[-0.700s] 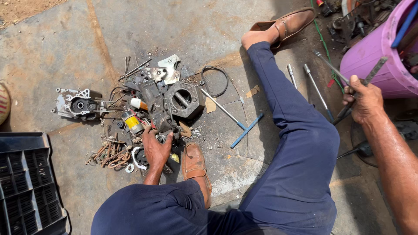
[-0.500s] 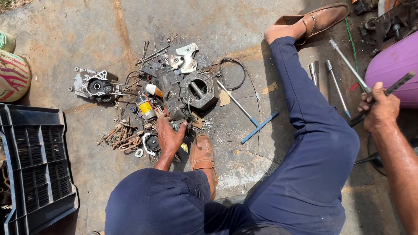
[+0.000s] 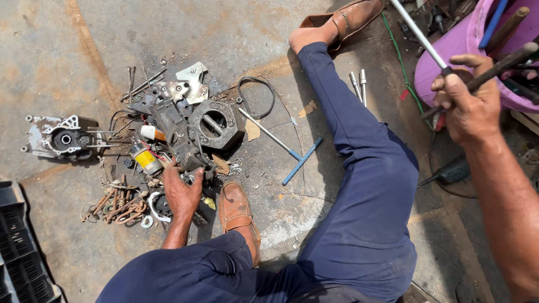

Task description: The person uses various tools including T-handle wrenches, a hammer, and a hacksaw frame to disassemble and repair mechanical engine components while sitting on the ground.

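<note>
Two hands are at work over a concrete floor (image 3: 67,50), where the person sits with legs in dark blue trousers spread apart. At the right stands a large purple bucket (image 3: 443,67) with tool handles in it. The right hand (image 3: 466,104) is raised just in front of this bucket; its grip is closed tight around a dark hammer handle (image 3: 499,62) that points up to the right, and a thin metal rod (image 3: 418,33) also passes through the fingers. On the floor between the legs lies a dark engine part (image 3: 193,129), with a long blue-handled T-wrench (image 3: 281,146) beside it. The left hand (image 3: 182,193) rests low on the pile of small metal pieces below the engine part, fingers bent and half closed; I cannot tell whether it holds anything. Near it lies a small yellow cylinder (image 3: 145,158).
</note>
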A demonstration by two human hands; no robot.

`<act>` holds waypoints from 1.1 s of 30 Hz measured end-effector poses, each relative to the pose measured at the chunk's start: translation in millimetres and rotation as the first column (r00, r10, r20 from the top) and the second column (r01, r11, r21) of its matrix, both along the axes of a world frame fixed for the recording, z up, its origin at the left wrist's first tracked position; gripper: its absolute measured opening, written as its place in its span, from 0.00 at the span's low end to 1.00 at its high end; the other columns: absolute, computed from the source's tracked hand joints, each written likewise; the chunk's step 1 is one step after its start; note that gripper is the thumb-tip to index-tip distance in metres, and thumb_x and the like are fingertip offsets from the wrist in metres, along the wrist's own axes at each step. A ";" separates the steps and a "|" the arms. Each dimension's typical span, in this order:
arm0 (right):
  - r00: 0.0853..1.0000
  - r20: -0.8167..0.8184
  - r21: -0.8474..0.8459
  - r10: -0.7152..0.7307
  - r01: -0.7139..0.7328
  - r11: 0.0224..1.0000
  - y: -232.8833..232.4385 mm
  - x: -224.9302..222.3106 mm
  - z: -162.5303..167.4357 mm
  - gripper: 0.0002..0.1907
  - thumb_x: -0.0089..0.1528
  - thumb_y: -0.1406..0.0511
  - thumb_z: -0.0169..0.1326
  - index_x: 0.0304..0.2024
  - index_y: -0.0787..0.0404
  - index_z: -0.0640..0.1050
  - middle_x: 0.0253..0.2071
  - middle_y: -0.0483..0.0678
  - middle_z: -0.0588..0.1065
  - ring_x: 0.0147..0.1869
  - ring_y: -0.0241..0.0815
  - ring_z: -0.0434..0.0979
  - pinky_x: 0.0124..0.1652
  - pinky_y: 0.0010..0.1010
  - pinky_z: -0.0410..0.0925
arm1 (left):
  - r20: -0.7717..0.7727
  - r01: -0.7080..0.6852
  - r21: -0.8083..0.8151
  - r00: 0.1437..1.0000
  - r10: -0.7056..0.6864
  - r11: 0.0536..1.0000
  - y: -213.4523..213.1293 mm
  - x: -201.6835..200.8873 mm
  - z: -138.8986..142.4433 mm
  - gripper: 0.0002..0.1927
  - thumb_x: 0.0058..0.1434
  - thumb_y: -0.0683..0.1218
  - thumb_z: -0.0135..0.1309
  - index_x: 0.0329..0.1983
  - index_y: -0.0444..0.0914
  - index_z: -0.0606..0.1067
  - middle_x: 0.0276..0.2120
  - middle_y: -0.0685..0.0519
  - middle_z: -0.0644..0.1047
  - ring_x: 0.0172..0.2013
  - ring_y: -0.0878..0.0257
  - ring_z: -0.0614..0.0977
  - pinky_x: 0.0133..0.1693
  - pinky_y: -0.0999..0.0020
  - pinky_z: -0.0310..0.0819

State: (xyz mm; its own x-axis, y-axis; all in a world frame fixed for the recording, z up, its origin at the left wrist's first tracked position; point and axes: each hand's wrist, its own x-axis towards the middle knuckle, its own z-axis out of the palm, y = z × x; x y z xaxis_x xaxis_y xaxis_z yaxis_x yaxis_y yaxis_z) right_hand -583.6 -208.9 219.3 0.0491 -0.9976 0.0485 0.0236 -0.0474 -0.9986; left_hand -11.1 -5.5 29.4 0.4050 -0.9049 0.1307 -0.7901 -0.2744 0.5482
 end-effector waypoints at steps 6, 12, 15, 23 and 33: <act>0.880 -0.471 -0.116 0.068 -0.138 0.984 38.5 65.7 27.8 0.10 0.66 0.67 0.60 0.49 0.61 0.76 0.36 0.51 0.78 0.33 0.37 0.76 0.36 0.28 0.69 | -0.045 -0.049 -0.041 0.998 0.047 0.998 -8.3 2.7 4.2 0.22 0.61 0.51 0.65 0.49 0.33 0.72 0.51 0.40 0.75 0.53 0.44 0.78 0.55 0.52 0.71; 0.465 -0.838 0.010 0.286 -0.510 0.860 58.4 121.2 61.1 0.12 0.58 0.69 0.65 0.42 0.67 0.79 0.30 0.54 0.80 0.31 0.40 0.84 0.32 0.29 0.71 | -0.134 -0.087 -0.002 0.987 0.086 0.996 -17.9 -1.0 16.9 0.23 0.58 0.50 0.65 0.50 0.34 0.71 0.39 0.46 0.73 0.43 0.50 0.78 0.44 0.53 0.73; 0.490 -0.774 -0.052 0.401 -0.680 0.731 64.2 151.0 84.8 0.14 0.57 0.68 0.64 0.43 0.67 0.78 0.29 0.51 0.80 0.34 0.38 0.83 0.33 0.27 0.73 | -0.076 -0.077 -0.056 0.994 0.073 0.995 -19.4 -1.8 18.2 0.27 0.56 0.50 0.67 0.49 0.33 0.67 0.40 0.43 0.71 0.42 0.46 0.76 0.43 0.51 0.71; 0.612 -0.761 -0.331 0.217 -0.652 0.682 94.0 191.0 110.3 0.19 0.59 0.68 0.66 0.47 0.69 0.73 0.35 0.56 0.79 0.40 0.44 0.84 0.41 0.29 0.77 | -0.205 -0.041 -0.038 0.978 0.032 0.998 -16.2 11.6 3.7 0.28 0.58 0.54 0.66 0.50 0.32 0.66 0.47 0.41 0.72 0.45 0.44 0.76 0.46 0.51 0.72; 0.484 -0.850 -0.192 0.208 -0.653 0.733 115.2 250.2 115.7 0.11 0.56 0.70 0.63 0.40 0.65 0.77 0.35 0.52 0.81 0.35 0.45 0.83 0.34 0.33 0.72 | -0.189 -0.023 -0.168 0.982 -0.009 0.986 -19.6 7.0 -27.7 0.29 0.64 0.63 0.61 0.42 0.33 0.68 0.55 0.37 0.70 0.53 0.41 0.77 0.50 0.50 0.74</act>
State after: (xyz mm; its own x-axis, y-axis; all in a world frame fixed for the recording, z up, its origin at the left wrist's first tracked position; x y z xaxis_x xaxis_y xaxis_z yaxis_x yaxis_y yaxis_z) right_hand -333.5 -93.6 335.0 0.7031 -0.6895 0.1738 -0.5396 -0.6766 -0.5010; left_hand -4.2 -25.2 1.7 0.4430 -0.8736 0.2016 -0.6665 -0.1705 0.7258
